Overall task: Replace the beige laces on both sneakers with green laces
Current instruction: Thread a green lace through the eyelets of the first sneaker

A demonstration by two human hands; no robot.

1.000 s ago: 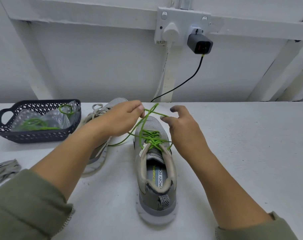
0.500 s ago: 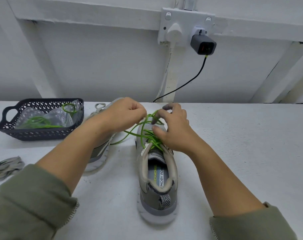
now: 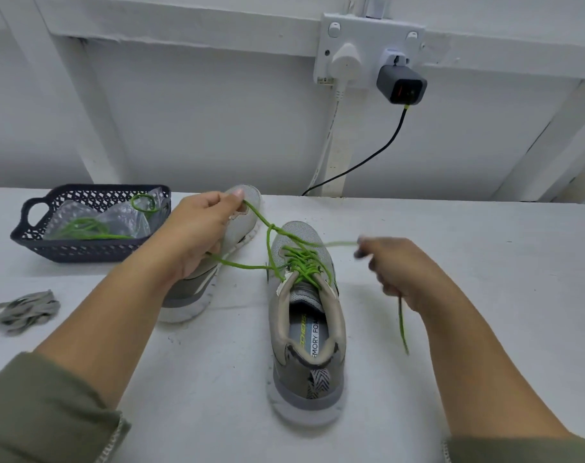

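Head view: left hand (image 3: pixel 197 235) and right hand (image 3: pixel 394 265), now pulled apart, grip green lace (image 3: pixel 241 263).

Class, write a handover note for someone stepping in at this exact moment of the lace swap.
Left hand pinches one end of the green lace; right hand, blurred, grips the other end, with a half knot above the near sneaker.
Done: near sneaker laced green; a beige lace bundle lies on the table, far left.
Left: tighten and tie the bow; the second sneaker, behind the left hand, hides its lacing. A spare green lace waits in the basket.
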